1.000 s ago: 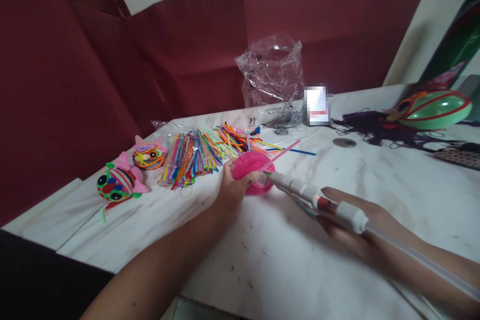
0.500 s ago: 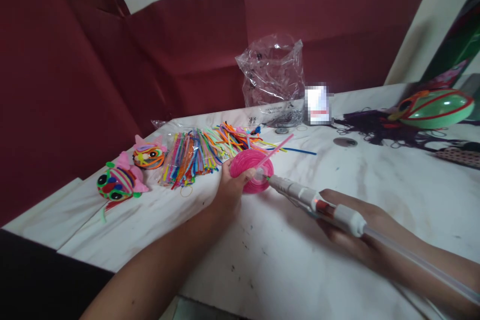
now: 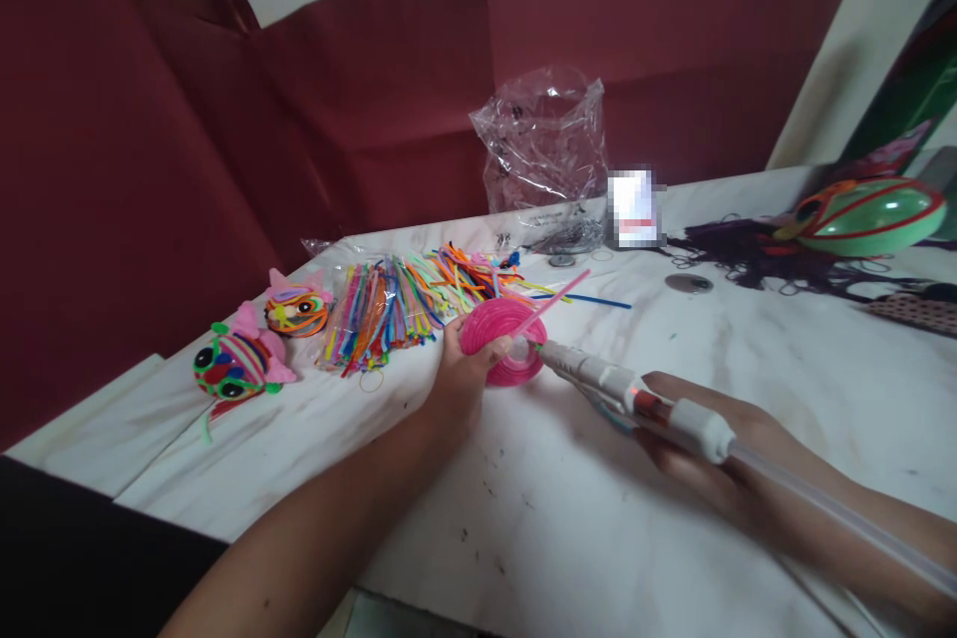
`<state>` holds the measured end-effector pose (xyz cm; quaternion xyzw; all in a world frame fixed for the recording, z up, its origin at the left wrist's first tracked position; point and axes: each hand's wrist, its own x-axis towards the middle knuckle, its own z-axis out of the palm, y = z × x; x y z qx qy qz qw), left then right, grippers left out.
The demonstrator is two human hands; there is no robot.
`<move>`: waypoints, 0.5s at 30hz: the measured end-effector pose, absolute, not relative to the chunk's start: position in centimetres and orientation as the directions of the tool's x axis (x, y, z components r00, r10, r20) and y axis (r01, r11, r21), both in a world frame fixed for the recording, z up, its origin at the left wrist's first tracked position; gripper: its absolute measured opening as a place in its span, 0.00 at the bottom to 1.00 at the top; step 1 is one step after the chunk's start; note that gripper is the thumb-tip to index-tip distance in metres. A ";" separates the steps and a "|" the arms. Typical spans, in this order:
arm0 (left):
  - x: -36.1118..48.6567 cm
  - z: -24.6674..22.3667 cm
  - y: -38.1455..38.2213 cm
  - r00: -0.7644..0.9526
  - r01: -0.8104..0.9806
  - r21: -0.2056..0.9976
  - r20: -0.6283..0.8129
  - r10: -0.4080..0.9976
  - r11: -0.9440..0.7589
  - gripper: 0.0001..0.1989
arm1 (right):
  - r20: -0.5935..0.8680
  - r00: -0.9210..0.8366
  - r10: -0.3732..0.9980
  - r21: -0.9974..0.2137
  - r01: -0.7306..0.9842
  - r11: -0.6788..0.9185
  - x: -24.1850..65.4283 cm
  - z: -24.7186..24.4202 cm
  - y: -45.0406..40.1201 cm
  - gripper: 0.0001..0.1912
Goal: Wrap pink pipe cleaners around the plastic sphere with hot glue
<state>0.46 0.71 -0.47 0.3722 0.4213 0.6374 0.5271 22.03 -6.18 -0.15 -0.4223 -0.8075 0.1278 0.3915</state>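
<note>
My left hand (image 3: 468,369) grips a round pink coil (image 3: 497,319) above the table, its thumb pressed near the pale, clear-looking middle. A straight pink pipe cleaner (image 3: 557,299) sticks out from the coil toward the upper right. In my right hand (image 3: 695,419) is a white glue gun (image 3: 598,374) with a clear glue stick (image 3: 829,508) running out of its back end. A small reddish-orange light glows on the gun. The nozzle points at the middle of the coil, close to its right side; whether it touches I cannot tell.
Behind my left hand lies a heap of coloured pipe cleaners (image 3: 396,304), partly in plastic. Two decorated fish figures (image 3: 239,359) sit at the left. A clear plastic bag (image 3: 545,159) stands at the back. At the right are a green balloon-like figure (image 3: 874,217) and dark purple strands (image 3: 748,249).
The glue gun has shifted slightly to the right. The pink coil and its pipe cleaner have moved a touch to the right; my left hand keeps its hold.
</note>
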 end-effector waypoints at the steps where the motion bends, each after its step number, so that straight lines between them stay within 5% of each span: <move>1: 0.5 -0.5 0.7 -0.163 -0.356 0.930 0.032 0.986 -0.089 0.34 | 0.534 -0.353 0.768 -0.524 0.575 0.628 22.1 -0.1 -6.2 0.06; 15: 0.5 -0.6 0.7 -0.165 -0.352 0.932 0.026 0.986 -0.084 0.35 | 0.517 -0.348 0.782 -0.552 0.563 0.615 21.7 -0.6 -6.2 0.09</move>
